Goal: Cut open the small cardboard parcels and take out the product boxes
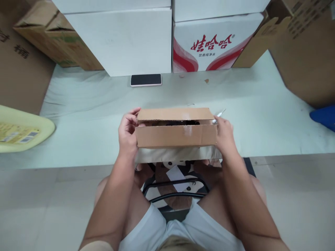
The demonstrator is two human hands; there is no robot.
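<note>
A brown cardboard box point(175, 136) is at the front edge of the pale green table, its top flaps partly parted over a dark gap. My left hand point(128, 130) grips the box's left end, fingers bent round the corner. At the right end my right hand point(224, 134) holds the box, its fingers partly hidden behind the side. Just beyond the right fingers lies a thin, shiny object point(221, 113), mostly covered. What is inside the box is too dark to make out.
A phone point(146, 80) lies before white boxes point(138, 42) at the table's back. Cardboard boxes stand on both sides. A yellow bottle point(24, 129) lies at the left, a blue object point(324, 118) at the right. Below the table point(267, 129) are my legs and a black metal frame point(178, 182).
</note>
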